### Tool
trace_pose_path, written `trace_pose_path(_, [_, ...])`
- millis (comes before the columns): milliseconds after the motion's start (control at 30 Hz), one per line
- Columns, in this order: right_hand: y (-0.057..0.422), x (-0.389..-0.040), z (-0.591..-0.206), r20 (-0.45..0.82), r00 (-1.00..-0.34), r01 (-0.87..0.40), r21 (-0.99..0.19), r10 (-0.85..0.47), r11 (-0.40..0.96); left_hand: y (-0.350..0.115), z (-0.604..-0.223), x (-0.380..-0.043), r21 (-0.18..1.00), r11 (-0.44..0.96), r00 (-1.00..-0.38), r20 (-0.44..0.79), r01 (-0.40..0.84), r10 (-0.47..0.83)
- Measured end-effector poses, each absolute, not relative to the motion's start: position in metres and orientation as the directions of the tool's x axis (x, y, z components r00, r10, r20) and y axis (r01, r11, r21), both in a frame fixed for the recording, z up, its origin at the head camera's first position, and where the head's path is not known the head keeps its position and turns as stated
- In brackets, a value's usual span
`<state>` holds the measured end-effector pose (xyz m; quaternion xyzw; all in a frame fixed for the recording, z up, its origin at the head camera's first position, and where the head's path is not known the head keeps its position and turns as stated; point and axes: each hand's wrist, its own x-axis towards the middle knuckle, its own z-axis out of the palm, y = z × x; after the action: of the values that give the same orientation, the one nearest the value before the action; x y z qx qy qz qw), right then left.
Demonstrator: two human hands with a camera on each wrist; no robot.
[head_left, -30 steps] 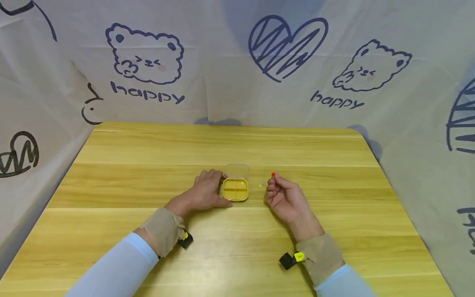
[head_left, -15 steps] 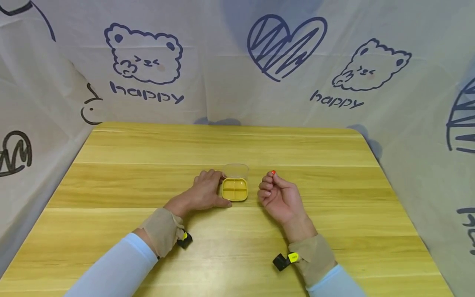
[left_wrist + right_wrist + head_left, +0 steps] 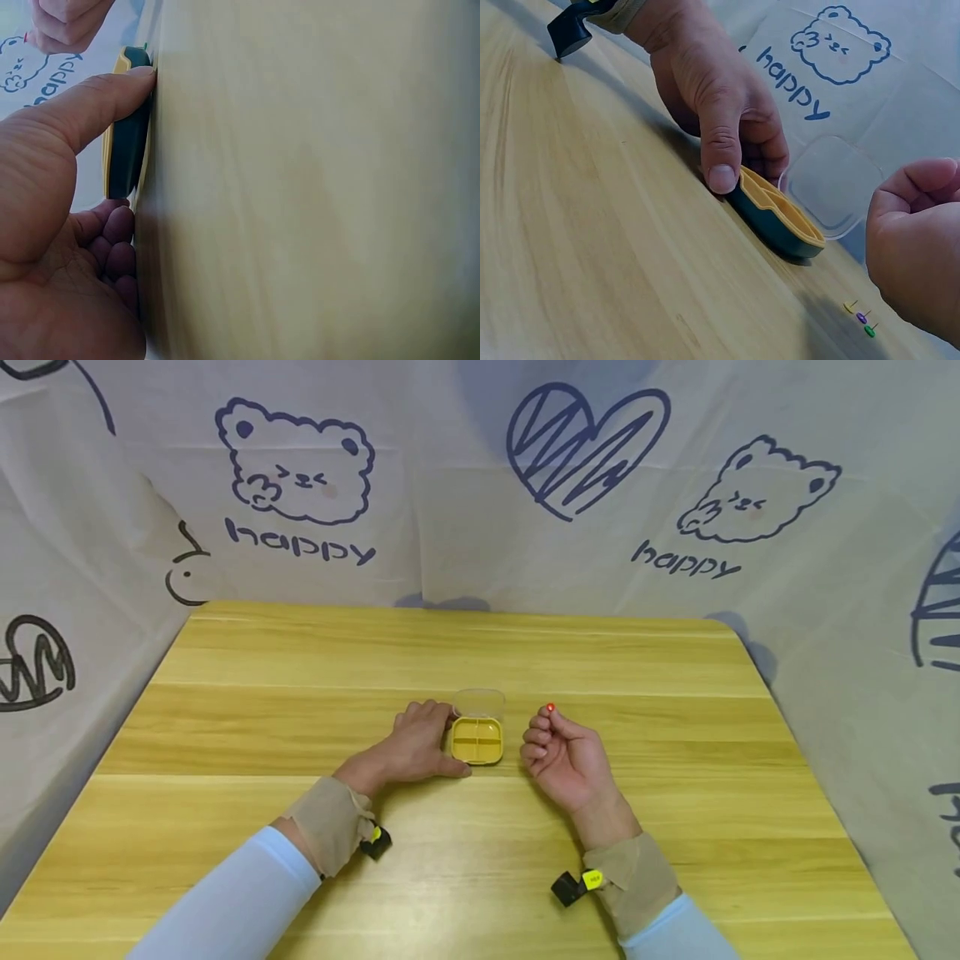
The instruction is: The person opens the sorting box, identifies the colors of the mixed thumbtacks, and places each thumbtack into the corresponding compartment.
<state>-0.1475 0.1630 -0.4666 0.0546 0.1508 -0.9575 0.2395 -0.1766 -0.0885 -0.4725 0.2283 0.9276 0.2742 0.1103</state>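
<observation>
A small pill box (image 3: 477, 742) lies on the table, its clear lid (image 3: 480, 703) raised at the back. It has a yellow divided inside and a dark green outer shell (image 3: 776, 229). My left hand (image 3: 412, 742) holds the box from its left, the thumb (image 3: 120, 94) on the near side and the fingers at the far side. Right of the box, my right hand (image 3: 566, 760) pinches a red thumbtack (image 3: 551, 707) between thumb and fingertip, palm turned up. In the right wrist view that thumbtack is hidden. The four box compartments show no contents in the head view.
Beneath the right hand, a yellow thumbtack (image 3: 848, 307), a purple thumbtack (image 3: 862, 318) and a green thumbtack (image 3: 870, 331) lie on the wooden table (image 3: 300, 652), points up. A white cloth (image 3: 450, 527) with drawings hangs behind the table.
My right hand has shifted slightly left and turned its palm further up, raising the red thumbtack a little. It now hides the loose thumbtacks in the head view. The left hand stays put.
</observation>
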Motion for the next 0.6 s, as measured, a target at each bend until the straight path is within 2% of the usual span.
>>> trace_pose_path(133, [0.160, -0.148, -0.462, -0.235, -0.886, 0.461, -0.359, -0.399, -0.812, -0.088, -0.472, -0.177, 0.555, 0.747, -0.871, -0.078, 0.366, 0.485])
trace_pose_path(333, [0.152, -0.151, -0.450, -0.336, -0.908, 0.418, -0.669, -0.252, -0.615, -0.087, -0.470, -0.179, 0.547, 0.753, -0.873, -0.081, 0.365, 0.482])
trace_pose_path(600, [0.142, -0.160, -0.440, -0.323, -0.917, 0.392, -0.836, -0.232, -0.384, -0.087, -0.469, -0.176, 0.557, 0.753, -0.877, -0.087, 0.351, 0.473])
